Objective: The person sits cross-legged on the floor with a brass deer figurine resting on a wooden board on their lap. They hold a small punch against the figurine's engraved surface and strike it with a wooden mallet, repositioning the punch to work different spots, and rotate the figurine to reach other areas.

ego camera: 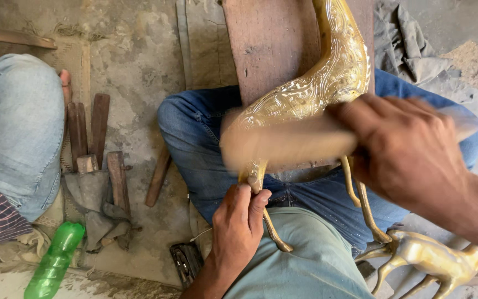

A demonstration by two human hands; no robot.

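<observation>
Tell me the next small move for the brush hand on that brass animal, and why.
Probably sweep the brush back along the brass figure toward its rear leg. The right hand holds the brush, blurred, across the engraved body, while the left hand grips a leg and steadies the figure on the wooden board.

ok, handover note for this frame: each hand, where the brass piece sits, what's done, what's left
Left hand: gripping a leg of the engraved brass animal figure, steadying it over the lap.
Right hand: holds a brush, motion-blurred, against the figure's body.
Figure lies across a wooden board on the knees, legs toward the person.
Done: the engraved surface shows bright; how much has been brushed cannot be told.
Left: cannot be judged from this view. A second brass figure lies on the floor to the right.
</observation>
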